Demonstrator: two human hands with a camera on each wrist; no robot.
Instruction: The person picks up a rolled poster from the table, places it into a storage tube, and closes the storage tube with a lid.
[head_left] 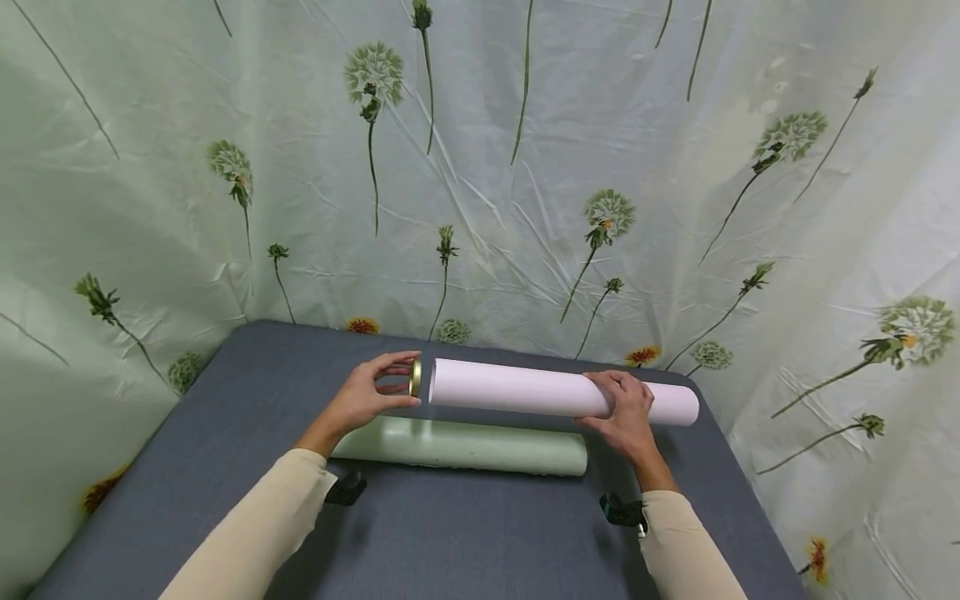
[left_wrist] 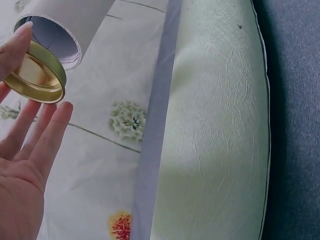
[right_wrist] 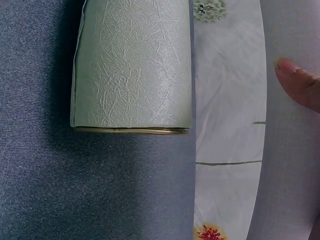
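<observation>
Here, the largest thing around you is the dandelion-print backdrop cloth point(head_left: 525, 167), filling the upper two thirds of the head view and wrapping both sides. Below it lies the grey tabletop point(head_left: 465, 533), running to the bottom edge.

Across the middle of the frame you hold a white paper roll point(head_left: 525, 390) above the table, its long axis running left to right, nearly level. Just below it in the picture, resting on the grey surface and roughly parallel, is the pale green textured tube point(head_left: 465, 446); its far end shows a thin gold rim in the right wrist view point(right_wrist: 131, 130).

Your right hand point(head_left: 626, 412) wraps over the roll toward its right end, fingers curled over the top of it. Your left hand point(head_left: 371, 396) sits at centre left and pinches a small gold metal cap point(head_left: 415, 377) between thumb and fingertips. In the left wrist view the cap point(left_wrist: 37, 72) shows its hollow inside, just beside the roll's open mouth point(left_wrist: 52, 37).

The relation that matters: the cap faces the roll's left end along that same left-right axis, close but apart, with a narrow gap. Your left hand is the nearer to that open end.

No brand, label or writing can be read on anything.
</observation>
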